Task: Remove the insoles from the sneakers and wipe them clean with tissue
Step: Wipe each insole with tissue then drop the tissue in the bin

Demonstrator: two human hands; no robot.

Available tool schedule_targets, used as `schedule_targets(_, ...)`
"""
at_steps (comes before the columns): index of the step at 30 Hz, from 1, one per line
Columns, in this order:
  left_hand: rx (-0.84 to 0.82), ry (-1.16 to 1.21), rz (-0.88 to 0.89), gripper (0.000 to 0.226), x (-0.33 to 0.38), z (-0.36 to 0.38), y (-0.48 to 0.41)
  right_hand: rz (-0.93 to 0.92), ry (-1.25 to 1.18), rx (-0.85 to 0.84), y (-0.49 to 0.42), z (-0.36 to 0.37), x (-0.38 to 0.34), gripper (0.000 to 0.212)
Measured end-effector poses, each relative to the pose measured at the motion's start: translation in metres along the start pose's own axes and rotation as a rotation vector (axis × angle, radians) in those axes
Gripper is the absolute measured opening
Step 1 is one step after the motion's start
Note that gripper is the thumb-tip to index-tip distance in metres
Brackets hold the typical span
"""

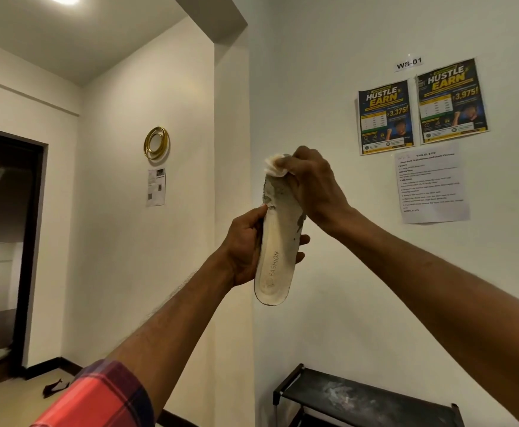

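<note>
1. Head view, at the centre: a worn white insole point(275, 257) is held up in the air in front of a pale wall. It stands nearly upright, heel end down and toe end up. The word "FASHION" runs along its lower half, and grey dirt patches mark its upper half.
2. A crumpled white tissue point(274, 167) sits against the toe end of the insole, at its very top.
3. The right hand point(310, 186) comes from the right, its fingers curled and pinching the tissue onto the toe end. Its forearm is bare.
4. The left hand point(245, 251) grips the insole around its middle. The thumb lies along the left edge, and the fingers wrap behind, with their tips showing past the right edge.
5. A red plaid sleeve point(104, 396) covers the left arm near the bottom edge.
6. On the wall to the right hang one poster point(384, 117) and a second poster point(452, 101), both reading "HUSTLE EARN". A label point(409, 63) above reads "WS-01", and a printed task sheet point(432, 183) hangs below.
7. A black shoe rack point(366, 399) with a dusty top stands against the wall at bottom right.
8. On the left wall hangs a gold ring ornament point(156, 143), with a small paper notice point(156, 187) under it.
9. A dark doorway point(5, 241) opens at far left.
</note>
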State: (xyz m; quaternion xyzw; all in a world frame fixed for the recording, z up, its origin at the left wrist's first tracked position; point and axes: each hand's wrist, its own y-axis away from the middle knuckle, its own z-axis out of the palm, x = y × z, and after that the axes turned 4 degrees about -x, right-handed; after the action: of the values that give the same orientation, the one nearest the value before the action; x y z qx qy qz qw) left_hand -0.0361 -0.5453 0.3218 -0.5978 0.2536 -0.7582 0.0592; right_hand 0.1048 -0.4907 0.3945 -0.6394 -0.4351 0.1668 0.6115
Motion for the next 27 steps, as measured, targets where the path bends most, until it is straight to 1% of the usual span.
schedule_targets(1,-0.001,0.011,0.005,0.062,-0.001,0.001,0.000,0.007,-0.019,0.006,0.002,0.001,0.000,0.023)
schedule_targets(2,-0.005,0.029,0.016,0.061,-0.001,0.002,0.000,-0.020,-0.027,-0.046,0.005,0.000,-0.005,0.024)
schedule_targets(4,0.000,0.063,0.050,0.057,0.000,0.002,-0.002,-0.152,-0.020,-0.123,0.010,0.003,-0.015,0.023)
schedule_targets(5,0.010,0.074,0.066,0.056,0.002,0.002,-0.002,-0.147,-0.047,-0.127,0.013,0.003,-0.017,0.023)
schedule_targets(7,0.023,0.080,0.070,0.057,0.002,0.003,-0.003,-0.054,-0.093,-0.069,0.012,0.004,-0.014,0.025)
schedule_targets(8,0.030,0.081,0.071,0.057,0.001,0.003,-0.003,-0.041,-0.105,-0.057,0.012,0.004,-0.014,0.026)
schedule_targets(11,0.053,0.105,0.118,0.053,-0.001,0.002,-0.004,-0.152,-0.110,-0.139,0.021,0.007,-0.026,0.019)
schedule_targets(12,0.057,0.105,0.130,0.053,0.000,0.001,-0.004,-0.150,-0.127,-0.148,0.023,0.008,-0.027,0.019)
schedule_targets(14,0.065,0.115,0.111,0.056,0.001,0.004,-0.003,-0.054,-0.182,-0.095,0.025,0.009,-0.023,0.022)
schedule_targets(15,0.077,0.113,0.107,0.057,0.000,0.005,-0.003,-0.038,-0.193,-0.070,0.027,0.008,-0.023,0.023)
schedule_targets(18,0.120,0.098,0.181,0.055,-0.002,-0.001,-0.007,-0.157,-0.147,-0.148,0.035,0.010,-0.030,0.017)
schedule_targets(19,0.117,0.097,0.196,0.054,-0.002,-0.002,-0.008,-0.159,-0.151,-0.167,0.036,0.010,-0.030,0.018)
schedule_targets(22,0.112,0.101,0.187,0.053,-0.003,-0.002,-0.009,-0.063,-0.192,-0.115,0.035,0.010,-0.022,0.022)
schedule_targets(25,0.146,0.082,0.233,0.048,-0.002,-0.007,-0.012,-0.156,-0.217,-0.207,0.040,0.010,-0.032,0.014)
schedule_targets(27,0.136,0.073,0.248,0.045,0.000,-0.008,-0.011,-0.150,-0.263,-0.196,0.041,0.010,-0.032,0.013)
